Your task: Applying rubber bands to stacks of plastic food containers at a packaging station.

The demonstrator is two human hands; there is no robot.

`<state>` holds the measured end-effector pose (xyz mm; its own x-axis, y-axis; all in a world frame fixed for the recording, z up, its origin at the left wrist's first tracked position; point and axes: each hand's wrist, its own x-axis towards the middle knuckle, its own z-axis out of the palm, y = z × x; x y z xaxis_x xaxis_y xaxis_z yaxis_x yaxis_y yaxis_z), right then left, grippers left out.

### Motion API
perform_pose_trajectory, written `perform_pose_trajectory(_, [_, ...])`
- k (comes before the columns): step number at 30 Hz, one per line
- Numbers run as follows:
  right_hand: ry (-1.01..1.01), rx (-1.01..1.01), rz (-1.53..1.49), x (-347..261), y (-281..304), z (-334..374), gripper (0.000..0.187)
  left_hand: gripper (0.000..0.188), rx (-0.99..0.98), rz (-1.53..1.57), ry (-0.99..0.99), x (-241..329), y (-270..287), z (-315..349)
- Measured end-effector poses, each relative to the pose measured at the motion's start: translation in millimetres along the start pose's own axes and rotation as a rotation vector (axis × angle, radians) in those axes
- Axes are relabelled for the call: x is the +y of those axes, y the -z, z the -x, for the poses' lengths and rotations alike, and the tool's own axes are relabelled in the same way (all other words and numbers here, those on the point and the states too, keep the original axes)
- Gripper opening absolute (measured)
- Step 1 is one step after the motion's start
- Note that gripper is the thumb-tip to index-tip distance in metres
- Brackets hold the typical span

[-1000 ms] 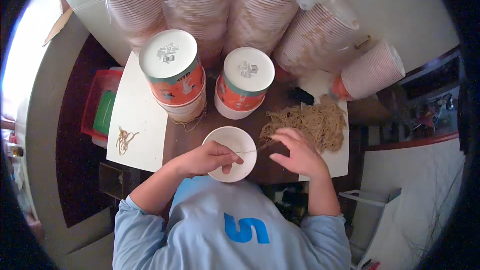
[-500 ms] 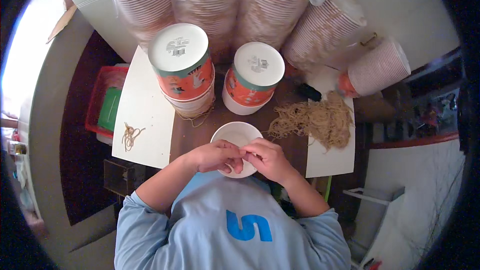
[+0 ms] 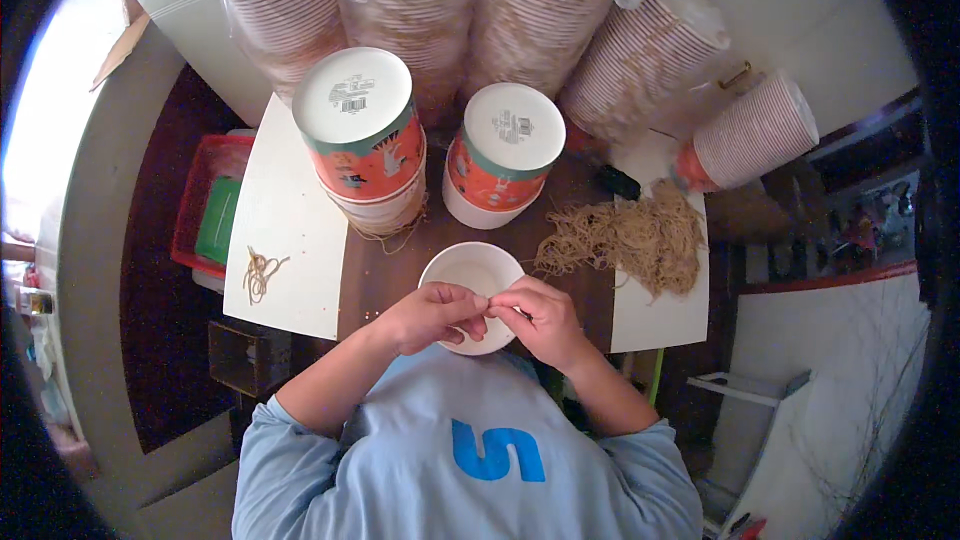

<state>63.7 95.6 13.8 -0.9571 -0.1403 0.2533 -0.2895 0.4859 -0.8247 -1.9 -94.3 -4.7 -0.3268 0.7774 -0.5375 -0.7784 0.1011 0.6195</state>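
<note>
A round white paper tub (image 3: 462, 262) stands at the table's near edge, close against my body, its open top facing me. Over its near half my left hand (image 3: 432, 316) and my right hand (image 3: 545, 324) meet, fingertips pinched together. Whatever sits between the fingertips is too small to make out. Beyond the tub are two stacks of upturned paper tubs, a taller left stack (image 3: 370, 158) and a right stack (image 3: 492, 185), orange and green with white bases uppermost. Brown string is looped around the lower part of the left stack. To the right lies a tangled heap of brown strings (image 3: 650, 240).
Tall plastic-wrapped stacks of tubs (image 3: 410, 20) line the back. Another tub stack (image 3: 757, 135) leans at the far right, near a small black object (image 3: 618, 183). Loose strings (image 3: 262, 275) lie on the left white board (image 3: 300, 230). Left of the table is a red crate (image 3: 190, 205).
Both hands stay pinched together over the tub, with only slight finger shifts. The whole view has moved a little; nothing else on the table differs.
</note>
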Motion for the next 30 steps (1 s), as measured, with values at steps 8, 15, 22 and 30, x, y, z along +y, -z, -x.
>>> perform_pose_trajectory(8, [-0.039,-0.002,-0.035,-5,-3,1,0.010,0.014,0.041,-0.041,-0.063,-9,3,-1])
perform_pose_trajectory(15, [0.031,-0.027,0.119,-7,-9,5,0.012,0.015,0.156,-0.280,-0.251,-15,1,6])
perform_pose_trajectory(22, [0.049,-0.100,0.238,-6,-22,6,0.010,0.013,0.321,-0.637,-0.352,-17,-4,21])
perform_pose_trajectory(30, [-0.495,0.018,-0.285,51,-60,-11,0.015,0.015,0.720,-1.041,-0.712,-19,34,1])
